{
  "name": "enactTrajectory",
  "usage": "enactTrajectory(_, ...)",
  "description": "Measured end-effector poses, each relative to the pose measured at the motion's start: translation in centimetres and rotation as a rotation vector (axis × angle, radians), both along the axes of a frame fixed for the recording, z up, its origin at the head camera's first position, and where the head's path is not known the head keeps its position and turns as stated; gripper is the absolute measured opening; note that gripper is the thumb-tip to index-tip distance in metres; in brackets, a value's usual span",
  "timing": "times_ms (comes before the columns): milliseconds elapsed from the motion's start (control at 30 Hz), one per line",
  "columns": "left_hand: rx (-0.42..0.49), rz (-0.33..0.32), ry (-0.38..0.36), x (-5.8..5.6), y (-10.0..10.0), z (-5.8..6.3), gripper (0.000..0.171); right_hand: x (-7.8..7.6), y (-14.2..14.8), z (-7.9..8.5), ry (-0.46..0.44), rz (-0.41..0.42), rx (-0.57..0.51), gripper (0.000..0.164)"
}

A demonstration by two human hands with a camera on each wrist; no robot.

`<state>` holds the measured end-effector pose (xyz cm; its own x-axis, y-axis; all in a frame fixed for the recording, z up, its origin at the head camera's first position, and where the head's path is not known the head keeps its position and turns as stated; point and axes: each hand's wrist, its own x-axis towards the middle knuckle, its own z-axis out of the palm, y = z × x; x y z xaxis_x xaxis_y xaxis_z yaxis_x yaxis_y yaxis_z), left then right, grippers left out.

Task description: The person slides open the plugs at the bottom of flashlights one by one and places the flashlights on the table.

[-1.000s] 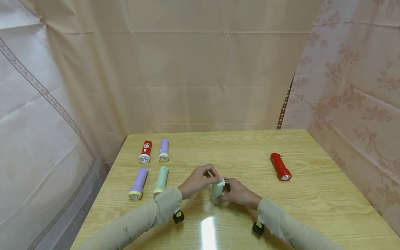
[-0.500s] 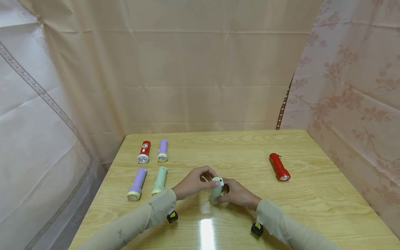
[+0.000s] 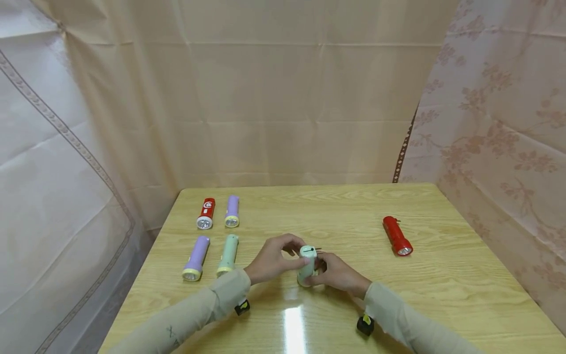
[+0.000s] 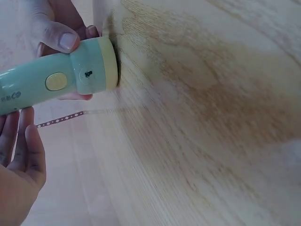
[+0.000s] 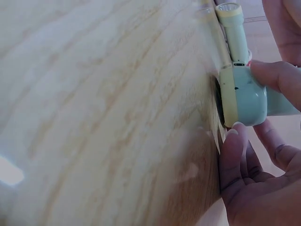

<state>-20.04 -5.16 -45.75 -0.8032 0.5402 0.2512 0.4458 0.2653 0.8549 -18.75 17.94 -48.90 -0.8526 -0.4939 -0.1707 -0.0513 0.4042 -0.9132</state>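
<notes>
A mint-green flashlight [image 3: 305,275] with a pale yellow rim stands upright, lens end down on the table. My left hand [image 3: 276,258] holds its upper body, thumb in front and fingers behind. Low down, at the wider head, my right hand [image 3: 338,274] grips it between thumb and fingers. In the left wrist view the flashlight [image 4: 42,80] shows a yellow oval switch; its rim meets the tabletop. A dark slot and a thin dark piece show at its top end. The right wrist view has the right thumb [image 5: 277,75] on the flashlight head [image 5: 249,96].
Left on the table [image 3: 353,206] lie a red flashlight [image 3: 206,211] with white rim, a purple one [image 3: 232,209], another purple one [image 3: 197,253] and a second mint-green flashlight [image 3: 229,250]. An all-red flashlight [image 3: 395,236] lies at right. Curtains [image 3: 287,98] hang behind.
My left hand has shifted slightly lower and left on the flashlight, uncovering its top end. The right hand stays at the lower part.
</notes>
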Motion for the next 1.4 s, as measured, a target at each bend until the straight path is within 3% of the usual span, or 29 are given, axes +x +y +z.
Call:
enactTrajectory(100, 0.016, 0.038, -0.022, -0.2, 0.0, -0.1, 0.028, 0.2, 0.1, 0.1, -0.009, -0.032, 0.003, 0.040)
enactTrajectory(400, 0.055, 0.143, -0.180, -1.2, -0.6, -0.7, 0.030, 0.9, 0.4, 0.0, -0.025, -0.087, -0.035, 0.043)
enactTrajectory(767, 0.137, 0.209, -0.341, -2.0, -0.5, -1.0, 0.041, 1.4, 0.2, -0.6, -0.007, -0.149, -0.073, 0.046)
enactTrajectory(1400, 0.159, 0.260, -0.455, -3.2, 0.7, -1.7, 0.050, 1.5, 0.6, -0.2, 0.016, -0.204, -0.017, 0.044)
